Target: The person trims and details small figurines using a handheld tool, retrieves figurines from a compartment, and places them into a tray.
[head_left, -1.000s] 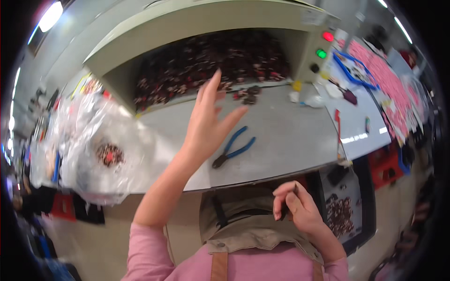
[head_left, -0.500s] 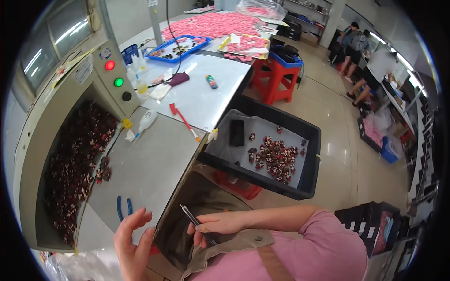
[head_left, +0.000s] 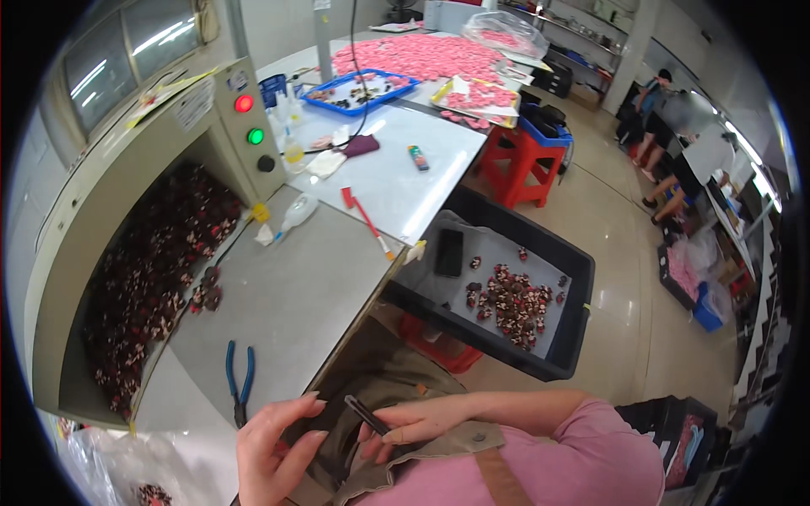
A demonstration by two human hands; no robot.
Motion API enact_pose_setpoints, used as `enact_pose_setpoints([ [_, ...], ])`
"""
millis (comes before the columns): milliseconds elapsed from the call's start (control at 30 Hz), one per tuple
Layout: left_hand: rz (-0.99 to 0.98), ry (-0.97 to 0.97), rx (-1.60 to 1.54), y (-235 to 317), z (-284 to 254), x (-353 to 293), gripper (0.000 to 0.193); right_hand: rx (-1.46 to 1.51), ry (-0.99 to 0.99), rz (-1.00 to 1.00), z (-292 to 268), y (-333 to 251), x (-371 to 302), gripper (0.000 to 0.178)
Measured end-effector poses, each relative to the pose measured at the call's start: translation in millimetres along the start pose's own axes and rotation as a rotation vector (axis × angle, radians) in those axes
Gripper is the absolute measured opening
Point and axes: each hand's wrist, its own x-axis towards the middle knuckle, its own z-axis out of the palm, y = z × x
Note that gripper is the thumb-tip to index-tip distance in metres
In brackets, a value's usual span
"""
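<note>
My right hand (head_left: 413,426) is closed around a slim dark pen-like tool (head_left: 365,414); its exact kind is unclear. The tool points up and to the left, above the brown apron (head_left: 443,451). My left hand (head_left: 277,447) is at the table's front edge, empty, thumb and fingers apart. Just beyond it, blue-handled pliers (head_left: 240,381) lie on the grey table mat with their handles spread. Farther left, many small dark red and brown figures (head_left: 160,278) fill the opening of a beige machine (head_left: 76,219), a few spilling onto the mat (head_left: 291,287).
Right of the table stands a black bin (head_left: 553,363) with more small figures (head_left: 516,304) and a phone (head_left: 449,253). A red brush (head_left: 367,221), white squeeze bottle (head_left: 297,212) and blue tray (head_left: 359,108) lie on the table. Red stools (head_left: 519,173) stand beyond; people work at far right.
The view has shifted, so the table and machine sit farther right in it. The tool in my right hand is turned slightly, and my left hand remains empty with fingers apart.
</note>
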Motion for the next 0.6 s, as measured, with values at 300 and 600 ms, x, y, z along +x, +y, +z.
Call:
enact_pose_setpoints([
  [300,0.12,-0.057,-0.018,-14,7,9,0.04,0.143,0.544,-0.215,-22,-51,10,0.036],
  [600,0.038,-0.059,-0.057,-15,5,4,0.039,0.074,0.691,-0.367,-32,-97,-2,0.038],
])
